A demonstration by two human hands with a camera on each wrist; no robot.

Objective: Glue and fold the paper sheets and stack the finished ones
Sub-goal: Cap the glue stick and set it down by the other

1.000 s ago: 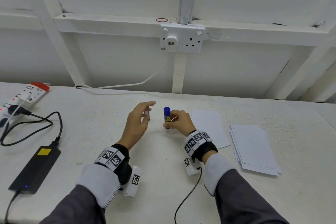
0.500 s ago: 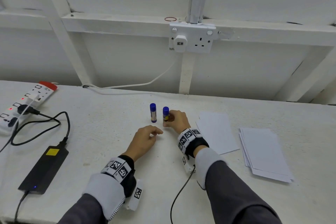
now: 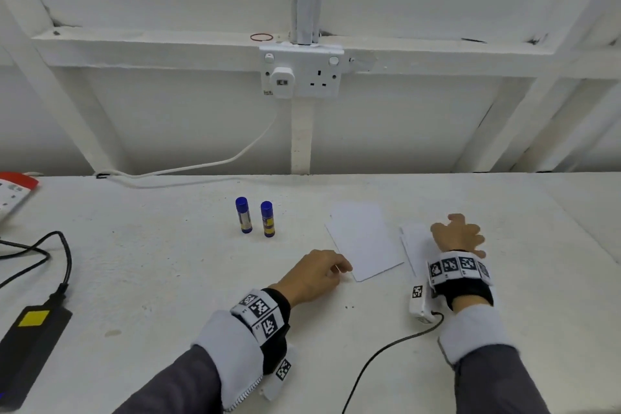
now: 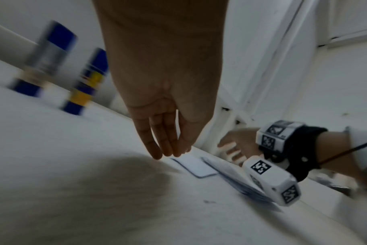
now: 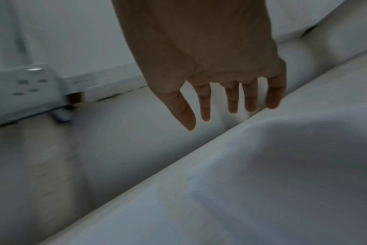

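Head view: right hand [image 3: 457, 235] over paper stack [image 3: 414, 245], fingers spread, holding nothing; left hand [image 3: 314, 274] loosely curled, empty, beside single sheet [image 3: 364, 239] on bench [image 3: 151, 262]. Two capped glue sticks [image 3: 255, 219] upright — no containers.
Left wrist view: fingers [image 4: 157, 140] straight, near sheet corner.
Right wrist view: fingers [image 5: 230, 99] splayed. Advice — peel only top sheet, steady stack.

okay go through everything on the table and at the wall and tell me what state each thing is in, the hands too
Left glue stick: upright, capped.
Right glue stick: upright, capped.
Single paper sheet: flat, unfolded.
Paper stack: flat, right hand above it.
Left hand: empty, fingers loose, by the sheet's near corner.
Right hand: empty, fingers spread.
Wall socket: white plug in its left outlet, right outlet free.
Black power adapter: cabled at both ends.
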